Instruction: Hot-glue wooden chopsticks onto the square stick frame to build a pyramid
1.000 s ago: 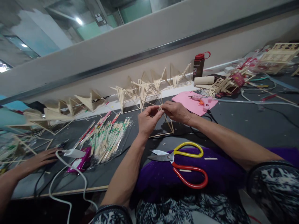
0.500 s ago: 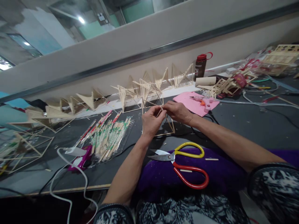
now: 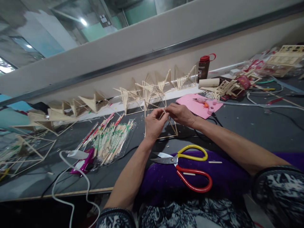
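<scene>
Both hands meet at a small frame of thin wooden sticks [image 3: 163,137] on the dark table. My left hand [image 3: 155,123] is closed, thumb and fingers pinching a thin wooden stick of the frame. Beside it, my right hand [image 3: 180,114] is closed too, its fingertips pressed to the same spot; the exact contact is hidden by the fingers. Below the hands, scissors [image 3: 174,160] with one yellow and one red handle lie with blades apart on purple cloth [image 3: 228,174]. Short stick pieces [image 3: 215,162] lie beside the scissors.
Wrapped chopsticks [image 3: 114,142] lie left of the hands. Stick models [image 3: 149,91] stand along the wall. A pink glue gun [image 3: 209,104] rests on a pink sheet [image 3: 185,101], near a bottle with a red lid [image 3: 203,68]. A white cable [image 3: 55,186] loops at the left.
Almost nothing differs. Both hands keep their pinch at the same place on the stick frame, and the view has shifted very slightly.
</scene>
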Motion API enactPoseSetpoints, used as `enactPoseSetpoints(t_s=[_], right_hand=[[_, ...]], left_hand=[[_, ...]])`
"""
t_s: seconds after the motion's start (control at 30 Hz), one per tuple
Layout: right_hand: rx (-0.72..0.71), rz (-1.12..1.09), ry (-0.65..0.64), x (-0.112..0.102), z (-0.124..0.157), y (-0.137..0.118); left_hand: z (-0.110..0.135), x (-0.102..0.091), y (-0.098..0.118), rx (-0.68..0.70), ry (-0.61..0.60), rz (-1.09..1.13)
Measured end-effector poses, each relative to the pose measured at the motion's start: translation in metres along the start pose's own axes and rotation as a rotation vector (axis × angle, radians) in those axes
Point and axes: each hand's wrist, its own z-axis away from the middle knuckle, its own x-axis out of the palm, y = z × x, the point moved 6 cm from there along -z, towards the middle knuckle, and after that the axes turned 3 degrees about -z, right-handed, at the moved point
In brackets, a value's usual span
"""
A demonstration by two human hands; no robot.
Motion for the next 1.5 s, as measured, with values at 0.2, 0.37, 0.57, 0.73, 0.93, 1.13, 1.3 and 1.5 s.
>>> enactPoseSetpoints(t_s=[0.2, 0.37, 0.57, 0.73, 0.93, 1.13, 1.3, 1.5], right_hand=[[-0.005, -0.005, -0.003, 0.000, 0.000, 0.001], [-0.005, -0.007, -0.009, 0.000, 0.000, 0.000], [0.009, -0.022, 0.005, 0.000, -0.001, 0.000], [0.015, -0.071, 0.005, 0.001, -0.001, 0.002], [0.020, -0.106, 0.017, -0.005, -0.002, 0.002], [0.078, -0.115, 0.211, -0.047, -0.012, 0.011], [0.188, -0.157, 0.307, -0.072, -0.016, 0.020], [0.227, -0.113, 0.115, -0.057, -0.017, 0.025]], left_hand=[[0.000, -0.001, 0.003, 0.008, -0.001, -0.026], [0.000, -0.002, 0.000, 0.003, -0.002, -0.019], [-0.002, -0.002, -0.006, -0.022, -0.010, 0.029], [-0.002, -0.001, -0.009, -0.038, -0.017, 0.078], [-0.001, 0.000, -0.009, -0.043, -0.029, 0.107], [-0.002, 0.001, -0.010, -0.064, -0.015, 0.118], [-0.002, 0.001, -0.011, -0.070, -0.011, 0.136], [-0.002, 0.000, -0.011, -0.056, -0.010, 0.121]])
